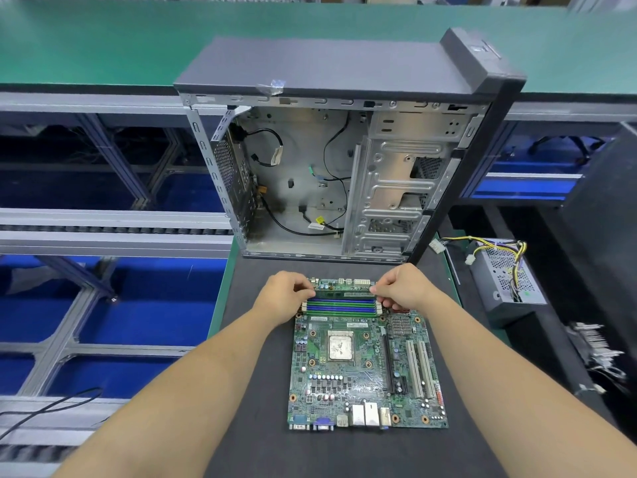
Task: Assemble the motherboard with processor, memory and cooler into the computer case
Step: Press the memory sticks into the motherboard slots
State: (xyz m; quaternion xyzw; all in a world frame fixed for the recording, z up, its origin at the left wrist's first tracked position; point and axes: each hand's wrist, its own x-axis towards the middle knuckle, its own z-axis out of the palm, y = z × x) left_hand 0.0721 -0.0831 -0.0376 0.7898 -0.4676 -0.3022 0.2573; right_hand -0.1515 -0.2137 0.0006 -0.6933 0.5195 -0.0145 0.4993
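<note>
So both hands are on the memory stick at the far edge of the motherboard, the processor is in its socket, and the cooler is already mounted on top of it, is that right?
Not quite. The head view shows no cooler: the processor sits bare in its socket. The rest holds: the left hand and right hand pinch the ends of the memory stick at the far edge of the motherboard.

Bare forearms, no sleeves; hands (344,293) ungloved, no rings.

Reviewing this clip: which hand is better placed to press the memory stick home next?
Neither alone: the left hand and right hand each pinch one end of the memory stick over the motherboard slots, so both are equally placed to press.
</note>
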